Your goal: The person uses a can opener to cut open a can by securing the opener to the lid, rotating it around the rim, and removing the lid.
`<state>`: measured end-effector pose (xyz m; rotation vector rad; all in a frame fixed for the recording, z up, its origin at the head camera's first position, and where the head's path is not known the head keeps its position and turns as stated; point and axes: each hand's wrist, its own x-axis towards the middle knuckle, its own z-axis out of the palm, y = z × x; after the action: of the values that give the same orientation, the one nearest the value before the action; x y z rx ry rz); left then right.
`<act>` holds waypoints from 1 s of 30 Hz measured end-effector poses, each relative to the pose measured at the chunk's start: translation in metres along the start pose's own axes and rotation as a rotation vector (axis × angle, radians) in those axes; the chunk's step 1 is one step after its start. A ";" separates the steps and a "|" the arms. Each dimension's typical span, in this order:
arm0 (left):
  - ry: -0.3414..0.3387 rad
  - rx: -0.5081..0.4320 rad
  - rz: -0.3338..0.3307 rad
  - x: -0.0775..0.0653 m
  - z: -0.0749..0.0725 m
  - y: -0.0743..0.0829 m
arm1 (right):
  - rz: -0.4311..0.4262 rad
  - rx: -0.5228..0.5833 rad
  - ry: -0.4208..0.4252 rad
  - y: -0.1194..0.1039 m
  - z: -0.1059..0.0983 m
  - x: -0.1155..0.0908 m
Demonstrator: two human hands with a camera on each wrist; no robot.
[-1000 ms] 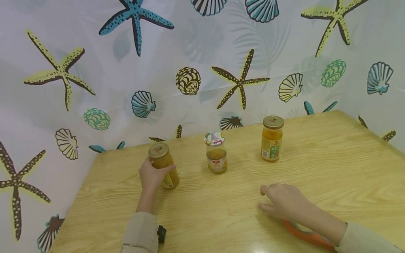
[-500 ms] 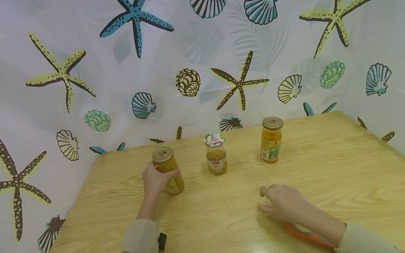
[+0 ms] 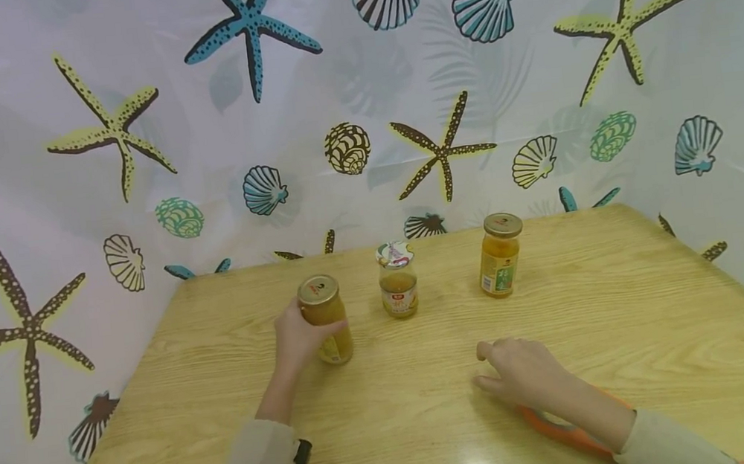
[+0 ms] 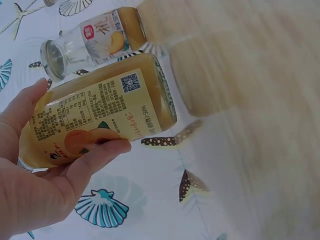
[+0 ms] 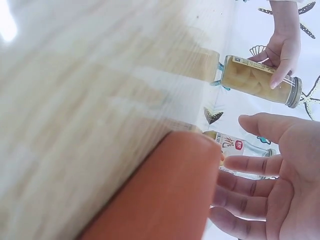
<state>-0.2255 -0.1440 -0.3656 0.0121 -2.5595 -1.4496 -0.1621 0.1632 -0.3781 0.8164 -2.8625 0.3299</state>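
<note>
My left hand [image 3: 296,338] grips a glass jar of canned peaches [image 3: 330,312] around its side. The jar has a gold lid and a pale yellow label with a peach picture, seen close in the left wrist view. It stands nearly upright, low over the table at centre left. My right hand [image 3: 527,372] holds nothing; its fingers are loosely bent, seen from the palm side in the right wrist view. Below and beside it lies an orange, curved object [image 3: 566,434] with a rounded end [image 5: 170,180], partly hidden by the forearm.
A smaller jar with a patterned lid [image 3: 398,282] stands at the table's back middle. Farther right is another gold-lidded jar [image 3: 500,261] with a green and yellow label. Behind the wooden table [image 3: 416,407] hangs a white cloth [image 3: 316,215] printed with starfish and shells.
My left hand has brought the jar of peaches to the right and nearer, closer to the middle jar. The right hand and the other jars have stayed put.
</note>
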 end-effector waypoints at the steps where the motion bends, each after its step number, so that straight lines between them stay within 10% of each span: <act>1: -0.007 -0.001 0.000 -0.001 0.001 0.001 | -0.002 0.002 0.000 0.000 0.000 0.000; 30: -0.212 -0.056 0.155 -0.034 0.043 0.035 | -0.024 -0.035 0.014 0.002 -0.001 -0.003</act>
<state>-0.1968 -0.0860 -0.3635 -0.3588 -2.6117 -1.5347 -0.1607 0.1663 -0.3782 0.8382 -2.8352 0.2807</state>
